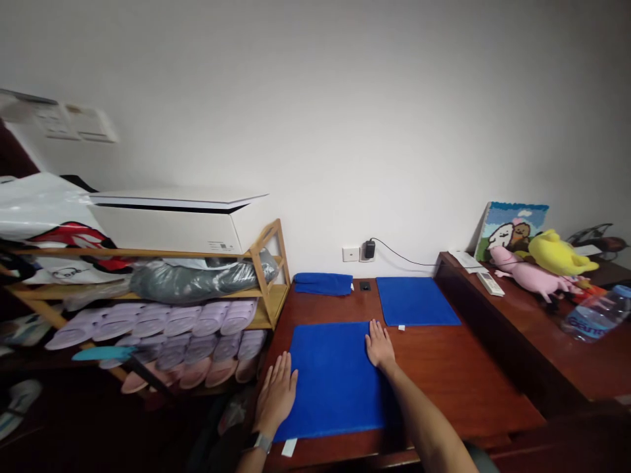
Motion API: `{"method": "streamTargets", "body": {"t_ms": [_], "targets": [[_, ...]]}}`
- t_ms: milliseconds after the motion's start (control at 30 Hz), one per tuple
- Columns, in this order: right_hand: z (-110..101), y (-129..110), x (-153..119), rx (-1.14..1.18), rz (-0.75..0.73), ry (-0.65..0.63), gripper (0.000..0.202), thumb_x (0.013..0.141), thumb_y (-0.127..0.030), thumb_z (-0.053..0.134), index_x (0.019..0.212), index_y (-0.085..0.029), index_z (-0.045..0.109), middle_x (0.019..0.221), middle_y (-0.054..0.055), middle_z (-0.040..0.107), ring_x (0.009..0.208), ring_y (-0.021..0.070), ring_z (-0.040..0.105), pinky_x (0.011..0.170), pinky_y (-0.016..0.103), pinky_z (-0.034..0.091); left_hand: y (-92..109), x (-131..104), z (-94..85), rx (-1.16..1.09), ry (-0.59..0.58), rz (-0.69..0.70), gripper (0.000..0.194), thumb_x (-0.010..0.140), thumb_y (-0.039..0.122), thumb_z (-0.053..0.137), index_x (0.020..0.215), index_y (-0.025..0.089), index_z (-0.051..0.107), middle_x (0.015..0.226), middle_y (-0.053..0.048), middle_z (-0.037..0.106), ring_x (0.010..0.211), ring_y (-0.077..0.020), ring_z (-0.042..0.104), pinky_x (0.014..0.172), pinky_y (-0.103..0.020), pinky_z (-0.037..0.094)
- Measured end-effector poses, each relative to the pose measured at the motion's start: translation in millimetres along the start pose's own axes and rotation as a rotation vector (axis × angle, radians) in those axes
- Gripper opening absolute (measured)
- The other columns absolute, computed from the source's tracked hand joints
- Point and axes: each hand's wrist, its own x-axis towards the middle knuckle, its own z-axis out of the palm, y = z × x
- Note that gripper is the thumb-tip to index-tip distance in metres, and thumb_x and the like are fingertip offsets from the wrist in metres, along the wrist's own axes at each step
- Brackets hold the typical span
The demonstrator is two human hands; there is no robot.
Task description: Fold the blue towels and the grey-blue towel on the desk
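On the reddish-brown wooden desk (473, 387), a flat blue fabric cloth (335, 381), long axis unclear, lies between both hands: left hand (277, 397) seemingly touching its left edge, right hand (380, 346) its far-right corner, fingers outstretched, gripping nothing.

The cloths (335, 381) in front of you are plain bright blue with little white tags (289, 447), and the surface (444, 368) is reddish brown. To your left, the shelf (269, 289) is light yellow-brown, the box (167, 226) is white, and the slippers (207, 320) are light purple and pink. To your right, you can see a pink toy (532, 276), a yellow toy (559, 253), a white remote (490, 284), a clear bottle (594, 318) with a light blue cap, and a picture (513, 230) of a white animal and a brown animal on blue and green.
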Motion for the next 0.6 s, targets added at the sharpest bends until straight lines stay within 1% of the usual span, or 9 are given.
{"method": "streamTargets", "body": {"t_ms": [67,133,233,300,367,400,433,500,600], "targets": [[-8.4,-3.4,-4.5,-0.001,0.008,-0.019,0.070,0.113,-0.036,0.017,0.177,-0.006,0.020,0.185,0.010,0.016,0.173,0.0220,0.011,0.140,0.044,0.011,7.2,-0.1,-1.6,0.003,0.007,-0.003,0.067,0.110,0.043,0.029,0.169,0.017,0.045,0.166,-0.016,0.060,0.154,-0.0299,0.057,0.128,-0.055,0.045],[-14.6,-4.8,-17.8,0.005,-0.005,0.015,0.070,0.113,-0.035,0.018,0.177,-0.006,0.021,0.185,0.010,0.016,0.173,0.0223,0.012,0.140,0.044,0.010,13.3,1.3,-5.1,0.001,-0.006,-0.003,0.068,0.109,0.043,0.029,0.169,0.016,0.047,0.166,-0.016,0.060,0.155,-0.0302,0.056,0.129,-0.055,0.044],[-12.7,0.9,-61.3,0.033,-0.098,0.138,0.068,0.114,-0.036,0.020,0.176,-0.012,0.030,0.184,0.008,0.024,0.172,0.0235,0.018,0.141,0.045,0.013,17.5,6.0,-15.4,-0.020,-0.026,-0.002,0.069,0.108,0.043,0.028,0.166,0.012,0.050,0.166,-0.017,0.059,0.156,-0.0317,0.055,0.130,-0.055,0.044],[-3.1,10.0,-103.3,0.064,-0.186,0.210,0.063,0.114,-0.037,0.025,0.170,-0.020,0.048,0.181,0.006,0.037,0.168,0.0258,0.032,0.139,0.045,0.022,19.5,9.6,-25.9,-0.049,-0.002,-0.002,0.068,0.109,0.042,0.028,0.164,0.011,0.053,0.166,-0.018,0.059,0.155,-0.0318,0.055,0.129,-0.053,0.044],[10.4,21.5,-147.6,0.098,-0.256,0.251,0.055,0.112,-0.034,0.033,0.154,-0.027,0.067,0.170,0.007,0.055,0.156,0.0280,0.051,0.133,0.045,0.037,23.0,9.7,-38.0,-0.083,0.049,0.006,0.065,0.109,0.040,0.029,0.160,0.013,0.058,0.165,-0.017,0.061,0.154,-0.0310,0.057,0.129,-0.050,0.046],[17.4,27.5,-168.1,0.111,-0.281,0.261,0.050,0.111,-0.032,0.037,0.146,-0.029,0.073,0.162,0.008,0.063,0.147,0.0286,0.060,0.126,0.044,0.045,25.3,6.8,-44.0,-0.099,0.073,0.012,0.062,0.109,0.039,0.030,0.157,0.015,0.062,0.163,-0.016,0.063,0.152,-0.0306,0.059,0.128,-0.049,0.047],[23.8,33.6,-186.4,0.121,-0.303,0.269,0.047,0.110,-0.029,0.040,0.140,-0.031,0.076,0.154,0.009,0.069,0.137,0.0287,0.067,0.120,0.044,0.052,27.7,1.1,-49.4,-0.112,0.088,0.016,0.060,0.109,0.037,0.031,0.154,0.018,0.065,0.160,-0.015,0.067,0.148,-0.0302,0.062,0.126,-0.049,0.049],[34.1,45.4,-214.4,0.131,-0.352,0.290,0.042,0.108,-0.027,0.045,0.136,-0.033,0.076,0.142,0.009,0.075,0.125,0.0288,0.073,0.110,0.044,0.059,32.0,-20.1,-57.5,-0.132,0.082,0.023,0.055,0.108,0.036,0.035,0.147,0.024,0.072,0.150,-0.011,0.074,0.140,-0.0292,0.069,0.121,-0.048,0.055],[42.8,62.1,-236.1,0.132,-0.433,0.317,0.043,0.106,-0.030,0.056,0.146,-0.037,0.070,0.140,0.008,0.077,0.124,0.0292,0.074,0.109,0.044,0.061,32.7,-71.2,-61.2,-0.156,0.017,0.060,0.050,0.106,0.038,0.041,0.144,0.035,0.074,0.147,-0.003,0.077,0.136,-0.0277,0.072,0.117,-0.047,0.061]]}}
